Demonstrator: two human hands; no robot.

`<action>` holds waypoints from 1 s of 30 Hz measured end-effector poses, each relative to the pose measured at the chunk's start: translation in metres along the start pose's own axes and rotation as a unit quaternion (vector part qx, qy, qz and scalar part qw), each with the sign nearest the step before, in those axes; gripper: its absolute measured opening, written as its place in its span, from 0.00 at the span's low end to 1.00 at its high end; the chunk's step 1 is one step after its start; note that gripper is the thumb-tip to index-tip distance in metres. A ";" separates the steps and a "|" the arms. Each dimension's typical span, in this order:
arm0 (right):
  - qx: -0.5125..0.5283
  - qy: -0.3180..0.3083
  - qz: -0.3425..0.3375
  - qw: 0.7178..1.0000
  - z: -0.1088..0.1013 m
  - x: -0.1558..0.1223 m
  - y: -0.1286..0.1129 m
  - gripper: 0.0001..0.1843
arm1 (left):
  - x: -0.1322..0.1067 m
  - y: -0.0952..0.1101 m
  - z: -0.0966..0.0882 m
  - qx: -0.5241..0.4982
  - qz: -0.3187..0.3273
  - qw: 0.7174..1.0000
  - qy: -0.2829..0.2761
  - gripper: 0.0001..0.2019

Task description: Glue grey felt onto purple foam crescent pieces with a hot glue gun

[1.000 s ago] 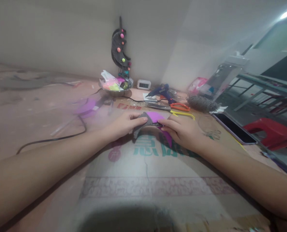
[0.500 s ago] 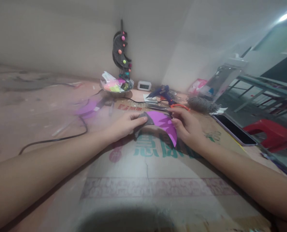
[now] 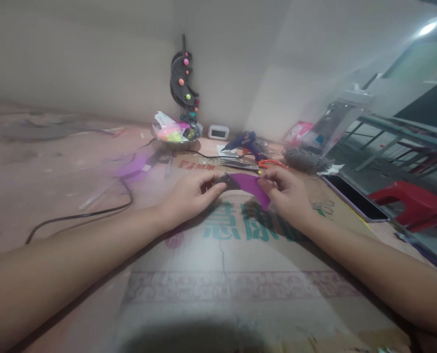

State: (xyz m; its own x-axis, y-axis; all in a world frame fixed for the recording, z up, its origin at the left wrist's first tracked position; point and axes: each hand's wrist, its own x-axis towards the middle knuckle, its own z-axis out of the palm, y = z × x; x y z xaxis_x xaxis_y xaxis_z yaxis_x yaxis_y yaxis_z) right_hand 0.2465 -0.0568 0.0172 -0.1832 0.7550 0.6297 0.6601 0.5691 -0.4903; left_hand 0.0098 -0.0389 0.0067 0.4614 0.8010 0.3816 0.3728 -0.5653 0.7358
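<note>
A purple crescent-shaped foam piece (image 3: 253, 187), with a dark grey covering at its left end, lies flat on a printed cardboard sheet (image 3: 233, 274). My left hand (image 3: 189, 196) pinches the grey end with fingers and thumb. My right hand (image 3: 286, 193) grips the purple right part from above. Both forearms rest low over the cardboard.
Behind the hands lie scissors with orange and yellow handles (image 3: 268, 164), a blue glue gun (image 3: 245, 141), a grey yarn bundle (image 3: 306, 159), a metal bowl of bright scraps (image 3: 176, 135), a small white clock (image 3: 218, 131) and a dark crescent ornament (image 3: 183, 83). A black cable (image 3: 93, 213) runs at left; a phone (image 3: 354, 198) and red stool (image 3: 417, 203) at right.
The crescent has been turned and lowered, showing less of its purple face. My right hand shifted from its lower edge up to its right part. My left hand kept its hold.
</note>
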 end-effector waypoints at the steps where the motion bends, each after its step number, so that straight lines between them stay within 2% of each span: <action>1: -0.002 0.012 0.007 1.000 -0.001 0.001 0.002 0.09 | 0.000 0.000 0.000 0.000 0.002 1.000 0.017 0.14; 4: -0.044 0.054 -0.010 0.998 -0.005 0.002 0.004 0.08 | 0.001 -0.001 0.000 -0.020 -0.013 0.999 0.042 0.14; 6: -0.083 0.046 -0.089 0.992 -0.010 0.000 0.000 0.06 | 0.002 -0.002 0.000 -0.011 -0.020 0.999 0.023 0.15; 9: -0.136 -0.042 -0.277 0.950 -0.013 -0.006 -0.012 0.11 | 0.001 -0.001 0.001 0.001 -0.005 1.000 -0.013 0.15; 10: -0.158 -0.073 -0.321 0.931 -0.012 -0.007 -0.016 0.11 | 0.001 0.000 0.001 0.004 0.004 1.000 -0.017 0.15; 12: -0.203 -0.114 -0.361 0.903 -0.008 -0.010 -0.022 0.10 | 0.000 0.000 0.003 0.017 0.019 1.000 -0.018 0.14; 17: -0.226 -0.127 -0.348 0.901 0.000 -0.013 -0.019 0.14 | -0.001 -0.001 0.005 0.050 0.033 0.998 -0.023 0.15; 21: -0.189 -0.112 -0.360 0.907 -0.001 -0.012 -0.013 0.16 | 0.000 -0.001 0.004 0.023 0.010 1.000 -0.008 0.15; 25: -0.171 -0.135 -0.343 0.914 -0.001 -0.011 -0.015 0.15 | 0.001 -0.002 0.004 -0.015 -0.011 1.000 -0.004 0.15; 28: -0.094 -0.138 -0.335 0.927 -0.002 -0.011 -0.017 0.12 | 0.003 -0.005 0.003 -0.066 -0.036 0.997 0.018 0.13; 30: -0.018 -0.136 -0.299 0.944 -0.004 -0.012 -0.018 0.10 | 0.005 -0.008 0.002 -0.110 -0.058 0.991 0.045 0.13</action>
State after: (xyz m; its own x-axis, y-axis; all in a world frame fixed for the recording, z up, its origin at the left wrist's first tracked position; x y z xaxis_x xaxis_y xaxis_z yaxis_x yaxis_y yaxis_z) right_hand 0.2395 -0.0772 0.0205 -0.7077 0.3613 0.6071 0.4034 0.9121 -0.0726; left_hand 0.0111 -0.0303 0.0012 0.3490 0.8777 0.3283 0.2301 -0.4199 0.8779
